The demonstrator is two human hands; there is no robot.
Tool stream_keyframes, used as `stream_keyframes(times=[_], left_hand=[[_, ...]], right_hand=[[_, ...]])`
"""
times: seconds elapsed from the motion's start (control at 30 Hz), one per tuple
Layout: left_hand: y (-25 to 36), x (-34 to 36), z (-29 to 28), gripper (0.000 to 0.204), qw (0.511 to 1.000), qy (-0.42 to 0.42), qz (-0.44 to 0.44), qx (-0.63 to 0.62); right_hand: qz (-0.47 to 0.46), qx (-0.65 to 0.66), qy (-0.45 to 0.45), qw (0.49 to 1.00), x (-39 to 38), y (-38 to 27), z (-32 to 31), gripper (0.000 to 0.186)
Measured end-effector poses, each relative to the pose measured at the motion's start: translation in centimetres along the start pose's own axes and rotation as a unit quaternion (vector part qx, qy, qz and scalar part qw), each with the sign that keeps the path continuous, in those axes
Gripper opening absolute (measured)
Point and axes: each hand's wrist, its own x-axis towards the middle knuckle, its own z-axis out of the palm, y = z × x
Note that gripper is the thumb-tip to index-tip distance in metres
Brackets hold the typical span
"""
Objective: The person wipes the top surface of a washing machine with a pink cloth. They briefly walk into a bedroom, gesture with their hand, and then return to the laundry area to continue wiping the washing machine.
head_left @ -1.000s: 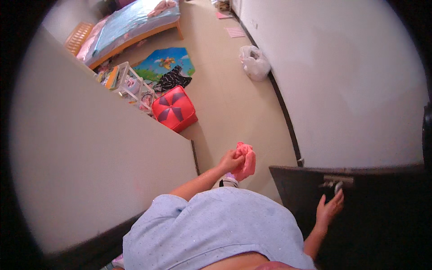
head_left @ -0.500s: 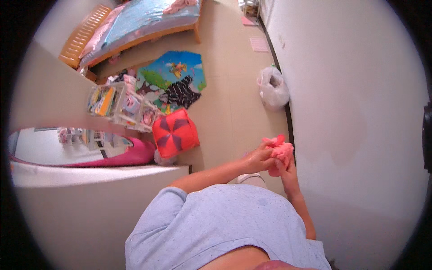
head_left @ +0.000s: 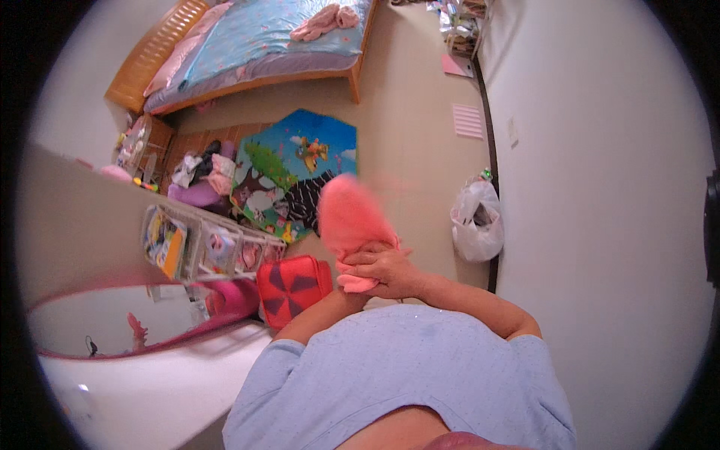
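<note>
In front of my body a pink fuzzy cloth (head_left: 349, 211) stands upright, its top slightly blurred. My right hand (head_left: 386, 274) grips its lower part with fingers wrapped across it. My left hand (head_left: 354, 297) is mostly hidden behind the right hand and cloth, closed on the same bunch. Past the cloth, a cartoon play mat (head_left: 270, 157) lies on the floor with a black striped garment (head_left: 298, 196) on it. A red cushion-like cube (head_left: 292, 289) with a purple pattern sits left of my hands.
A wooden bed (head_left: 262, 45) stands at the back. Along the right wall (head_left: 600, 195) lie a white plastic bag (head_left: 478, 232) and pink mats (head_left: 467, 121). At left are a white rack (head_left: 202, 247), a pink oval mirror (head_left: 112, 319) and a white ledge (head_left: 172, 379).
My right hand left the dark door's handle and joined the left on the cloth. Both hands then moved left and the cloth rose upright. The view advanced into the room; the door left sight.
</note>
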Motion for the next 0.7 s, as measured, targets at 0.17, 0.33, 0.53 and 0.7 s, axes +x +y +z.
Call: stream_keyframes(times=[0.17, 0.33, 0.53, 0.7], left_hand=[[-3.0, 12.1, -5.9, 0.035, 0.972, -0.23, -0.041, 0.04], [-9.8, 27.1, -11.7, 0.027, 0.971, -0.168, -0.171, -0.012], [-21.3, 42.1, -15.6, 0.038, 0.977, -0.029, -0.18, 0.107], [-26.1, 54.8, -15.4, 0.05, 0.869, -0.092, -0.429, -0.228]], right_hand=[[0.24, 0.268, 0.035, 0.932, 4.9, 13.6, -7.4, 0.026], [0.537, 0.184, 0.121, 0.815, 1.9, 24.5, -16.7, 0.035], [0.568, 0.178, 0.291, 0.749, -0.1, 38.7, -26.4, 0.032], [0.494, 0.21, 0.216, 0.816, 10.9, 49.8, -38.8, 0.036]])
